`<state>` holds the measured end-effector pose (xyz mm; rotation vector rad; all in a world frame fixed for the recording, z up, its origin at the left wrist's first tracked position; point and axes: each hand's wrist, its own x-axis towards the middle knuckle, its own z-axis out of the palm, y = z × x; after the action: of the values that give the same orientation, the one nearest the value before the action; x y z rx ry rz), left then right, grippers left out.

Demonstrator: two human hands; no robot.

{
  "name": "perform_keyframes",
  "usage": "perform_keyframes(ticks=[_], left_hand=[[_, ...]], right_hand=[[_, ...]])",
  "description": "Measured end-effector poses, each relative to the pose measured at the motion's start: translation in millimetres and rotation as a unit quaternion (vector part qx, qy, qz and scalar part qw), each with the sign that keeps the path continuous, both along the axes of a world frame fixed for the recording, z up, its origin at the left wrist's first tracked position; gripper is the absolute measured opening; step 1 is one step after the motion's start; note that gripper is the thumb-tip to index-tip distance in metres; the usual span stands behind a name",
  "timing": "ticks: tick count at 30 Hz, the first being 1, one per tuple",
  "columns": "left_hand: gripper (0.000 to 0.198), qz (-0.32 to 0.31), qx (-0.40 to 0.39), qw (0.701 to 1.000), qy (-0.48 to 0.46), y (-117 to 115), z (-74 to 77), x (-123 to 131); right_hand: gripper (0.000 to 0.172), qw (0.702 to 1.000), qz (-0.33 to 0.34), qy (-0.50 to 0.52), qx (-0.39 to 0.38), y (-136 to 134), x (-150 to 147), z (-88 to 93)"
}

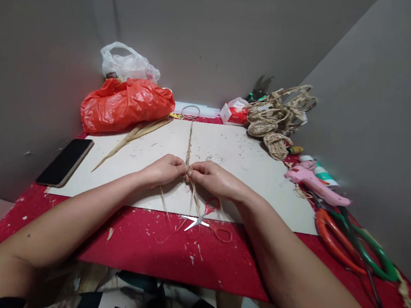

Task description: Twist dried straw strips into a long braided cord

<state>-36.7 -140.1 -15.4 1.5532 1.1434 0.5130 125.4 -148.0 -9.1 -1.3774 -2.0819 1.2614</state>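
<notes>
My left hand [164,170] and my right hand [213,177] meet at the middle of a pale board [247,166], both pinched on the near end of a thin twisted straw cord [190,139]. The cord runs straight away from me across the board towards a ring at the back. Loose straw strands [193,202] hang from between my fingers towards the table's front edge. Small red-handled scissors [208,220] lie open on the red table just below my right hand.
A black phone [65,161] lies at the left. Red [126,104] and white [127,64] plastic bags and a straw bundle [132,137] sit back left. Coiled straw rope [274,119], a pink glue gun [314,182] and large shears [350,239] crowd the right side. Grey walls close in.
</notes>
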Motion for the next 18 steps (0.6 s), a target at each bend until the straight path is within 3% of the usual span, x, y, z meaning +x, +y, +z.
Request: perform_keyframes(ticks=[5, 10, 18], left_hand=[[0.025, 0.018, -0.086, 0.994, -0.062, 0.5, 0.9, 0.6], [0.022, 0.046, -0.071, 0.994, -0.069, -3.2, 4.7, 3.2], [0.021, 0.067, -0.07, 0.989, -0.115, -8.8, -2.1, 4.9]], right_hand=[[0.021, 0.998, 0.002, -0.049, 0.046, 1.0, 6.6, 9.1], [0.02, 0.997, -0.029, -0.03, 0.06, 1.0, 10.4, 11.7], [0.022, 0.995, -0.073, 0.051, 0.04, -18.4, -13.0, 7.3]])
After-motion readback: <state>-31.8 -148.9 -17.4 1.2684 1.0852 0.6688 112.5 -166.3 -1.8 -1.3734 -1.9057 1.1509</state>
